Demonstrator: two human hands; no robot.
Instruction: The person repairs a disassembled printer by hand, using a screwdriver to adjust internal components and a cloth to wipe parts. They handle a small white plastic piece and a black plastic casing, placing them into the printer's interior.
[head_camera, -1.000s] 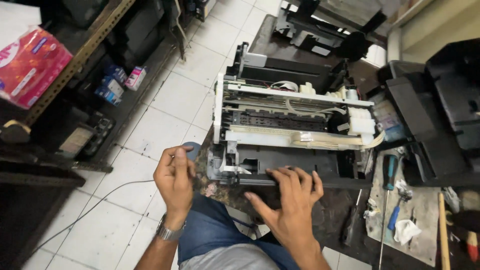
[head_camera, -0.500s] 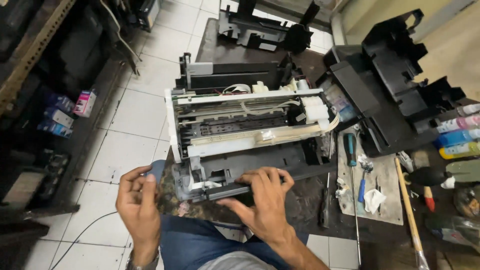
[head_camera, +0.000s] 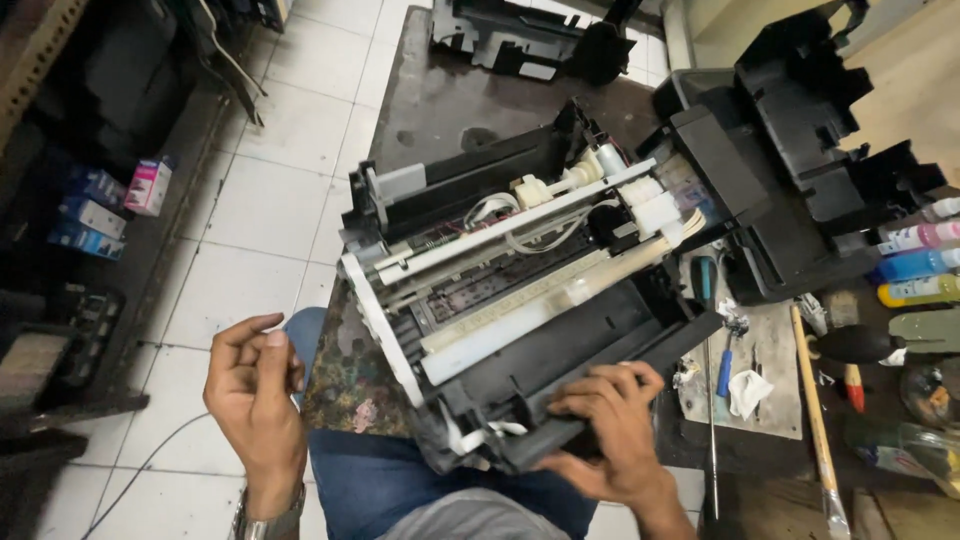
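An opened printer (head_camera: 520, 290) without its cover lies skewed on the dark worktable (head_camera: 440, 100), showing white rails, a ribbon cable and black plastic framing. My right hand (head_camera: 605, 430) grips its black front edge at the near corner. Clear of the printer, over my blue-trousered knee, my left hand (head_camera: 255, 395) is raised with the fingers curled toward the thumb. Whether anything small sits in those fingers is hidden. A metal watch (head_camera: 265, 522) is on that wrist.
Black printer housing parts (head_camera: 790, 170) lie to the right, another black part (head_camera: 530, 35) at the far end. Ink bottles (head_camera: 915, 265), a blue screwdriver (head_camera: 725, 365), a white rag (head_camera: 748, 392) and a wooden stick (head_camera: 812, 420) crowd the right. Small boxes (head_camera: 150, 185) stand on a left shelf beside the tiled floor (head_camera: 270, 200).
The printer has been swung round so it lies diagonally. My left hand has come off its left corner and moved left. My right hand keeps its hold on the front edge.
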